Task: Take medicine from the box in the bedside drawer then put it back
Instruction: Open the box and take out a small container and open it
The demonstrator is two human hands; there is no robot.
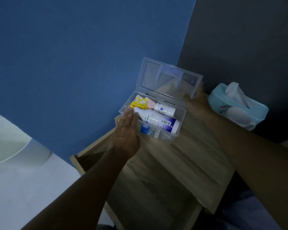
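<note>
Clear box (179,113) sits open on the tabletop (181,163). My left hand (125,130), flat and empty, presses its 9 o'clock wall; my right hand (198,98), blurred, grips the lid (166,75). Bottle (158,121) lies inside, long axis 10-to-4, nearer my left.

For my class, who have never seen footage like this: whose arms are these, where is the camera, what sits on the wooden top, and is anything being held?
There is no machine here, only a person with a wide-angle camera worn on the head, looking down at their own arms. The single picture comes from there. On the wooden bedside table stands a clear plastic box with its lid up. Inside lie a large white bottle, a smaller white bottle and a yellow packet. The left hand lies flat against the box's left end. The right hand, blurred, is at the lid's edge. A blue tissue holder stands to the right.
</note>
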